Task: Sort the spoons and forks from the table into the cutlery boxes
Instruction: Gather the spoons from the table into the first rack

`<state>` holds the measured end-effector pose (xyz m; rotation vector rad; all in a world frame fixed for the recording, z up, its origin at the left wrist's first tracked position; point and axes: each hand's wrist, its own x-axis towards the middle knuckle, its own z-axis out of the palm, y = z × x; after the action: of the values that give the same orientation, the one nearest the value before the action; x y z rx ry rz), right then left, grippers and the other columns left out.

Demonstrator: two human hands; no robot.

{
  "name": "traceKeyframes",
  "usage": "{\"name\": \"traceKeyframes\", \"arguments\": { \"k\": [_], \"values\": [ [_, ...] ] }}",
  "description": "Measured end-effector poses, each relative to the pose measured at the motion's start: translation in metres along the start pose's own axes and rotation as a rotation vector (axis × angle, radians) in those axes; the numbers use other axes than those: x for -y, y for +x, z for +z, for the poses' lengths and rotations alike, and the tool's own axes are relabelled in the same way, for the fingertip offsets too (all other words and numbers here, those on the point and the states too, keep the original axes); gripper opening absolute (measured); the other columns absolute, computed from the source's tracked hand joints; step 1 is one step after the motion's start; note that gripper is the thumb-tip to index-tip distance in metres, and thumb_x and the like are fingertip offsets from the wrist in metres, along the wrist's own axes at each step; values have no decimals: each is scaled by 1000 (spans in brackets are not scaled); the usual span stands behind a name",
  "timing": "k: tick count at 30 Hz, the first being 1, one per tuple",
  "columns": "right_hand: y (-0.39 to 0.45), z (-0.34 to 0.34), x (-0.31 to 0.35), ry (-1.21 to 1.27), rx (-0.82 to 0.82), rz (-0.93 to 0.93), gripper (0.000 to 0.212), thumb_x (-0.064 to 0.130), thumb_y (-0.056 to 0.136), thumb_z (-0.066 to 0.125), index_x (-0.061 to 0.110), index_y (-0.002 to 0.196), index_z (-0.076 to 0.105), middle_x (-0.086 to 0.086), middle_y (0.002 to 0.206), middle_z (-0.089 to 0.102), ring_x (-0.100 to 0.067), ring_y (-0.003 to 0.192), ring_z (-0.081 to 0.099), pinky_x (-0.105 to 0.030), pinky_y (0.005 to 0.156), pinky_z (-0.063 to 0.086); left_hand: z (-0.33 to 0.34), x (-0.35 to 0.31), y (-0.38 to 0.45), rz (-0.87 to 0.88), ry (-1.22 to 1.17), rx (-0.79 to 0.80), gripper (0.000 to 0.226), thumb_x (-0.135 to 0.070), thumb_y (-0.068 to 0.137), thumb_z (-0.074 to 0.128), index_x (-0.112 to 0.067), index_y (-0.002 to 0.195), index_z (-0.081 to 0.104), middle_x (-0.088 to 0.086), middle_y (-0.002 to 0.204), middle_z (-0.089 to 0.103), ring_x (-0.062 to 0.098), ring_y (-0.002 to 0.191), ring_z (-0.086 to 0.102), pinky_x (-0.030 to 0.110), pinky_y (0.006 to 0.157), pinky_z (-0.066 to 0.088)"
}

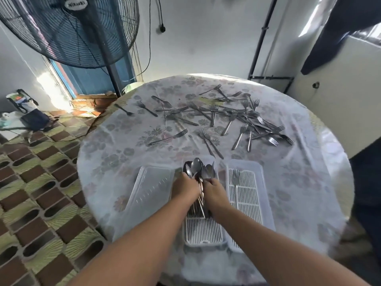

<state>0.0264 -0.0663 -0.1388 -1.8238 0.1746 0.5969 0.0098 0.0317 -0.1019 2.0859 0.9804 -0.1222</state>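
Item: bundle of spoons (199, 170), held over the middle cutlery box (203, 230) near the near edge of the desk (107, 162). Bowls point toward the far edge, handles run back between the two hands; the alignment suggests the bundle is being squared so it lies lengthwise on the box's slatted floor

Left hand (184, 186): fingers curled round the left side of the spoon necks, gripping

Right hand (214, 191): fingers curled round the right side of the same bundle, gripping; the two hands press in from opposite sides, apparently to stop loose pieces fanning out

Middle cutlery box: white, ribbed base, long side running from near edge toward the centre; only its near half shows bare, the rest lies under the hands and handles. Whether the handles already rest on the slats cannot be told

Right cutlery box (249, 203): just beside the middle one, parallel to it, holding a single fork (235, 180) laid tines toward the far edge; this reads as the fork compartment, started

Clear lid or tray (152, 186): to the left of the hands, tilted, transparent; purpose uncertain

Scattered forks (226, 118): a loose heap across the far half of the desk, thickest toward the far right, with single pieces trailing toward the far left edge; many overlap. No spoon is plainly visible among them, so the spoon portion looks largely gathered, the fork portion barely begun

Floor fan (68, 27): stands beyond the far left edge
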Motion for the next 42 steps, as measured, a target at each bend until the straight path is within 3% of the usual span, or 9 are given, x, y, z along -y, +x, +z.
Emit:
{"name": "traceKeyframes", "arguments": {
  "k": [7,11,16,21,26,31,35,39,42],
  "values": [
    [-20,0,19,-187,-15,-102,28,24,104,43,16,87,64,0,79,63,-20,75,58,-33,65,41,-2,11,-4,13,-64,-46,17,-22,91,65,-7,90,72,12,93,73,32,91,69,29,68,45],
    [-11,-11,29,-326,-9,-169,29,27,104,42,14,92,66,-3,78,66,-20,69,60,-32,61,44,-1,11,-4,-10,-55,-55,22,-22,92,65,-3,100,73,16,98,73,33,92,70,33,66,46],
    [-1,-21,48,-459,-46,-394,31,36,106,40,18,105,65,-4,103,48,-29,93,59,-39,82,51,4,0,-8,18,67,-31,19,-13,98,57,-2,112,63,15,111,70,32,96,65,34,72,46],
    [15,-27,48,-440,-83,-525,29,41,101,43,24,90,63,-4,92,66,-25,79,65,-41,69,54,9,1,-16,149,144,-97,22,-3,97,50,-11,117,56,13,111,67,33,100,65,39,81,52],
    [17,-40,42,-492,-119,-587,19,34,103,55,27,93,69,9,83,70,-12,75,65,-32,67,51,4,6,-12,331,197,-160,15,-10,95,52,-22,103,53,4,100,60,20,81,58,33,68,42],
    [20,-45,36,-411,-70,-547,18,38,98,61,25,93,72,9,75,73,-8,70,71,-35,70,60,-3,22,-10,546,623,-238,12,-27,95,66,-31,103,72,-3,111,64,25,106,47,36,86,41],
    [13,-47,37,-265,-141,-577,12,32,98,67,24,105,73,17,86,72,0,80,69,-9,68,47,-1,30,-11,514,750,-86,32,-56,96,56,-38,118,72,-1,133,42,28,125,29,45,114,23],
    [16,-41,26,-491,15,-668,28,30,104,55,27,130,65,8,104,77,-15,91,72,-35,85,57,6,31,-10,496,676,-189,29,-42,98,52,-37,121,69,0,136,44,29,126,31,46,114,18],
    [16,-31,8,-797,78,-710,52,20,102,48,31,152,46,2,129,69,-26,120,60,-47,110,40,3,30,-5,420,511,-329,32,-27,95,55,-38,124,65,-3,127,49,25,119,33,44,110,20]
  ]
}}
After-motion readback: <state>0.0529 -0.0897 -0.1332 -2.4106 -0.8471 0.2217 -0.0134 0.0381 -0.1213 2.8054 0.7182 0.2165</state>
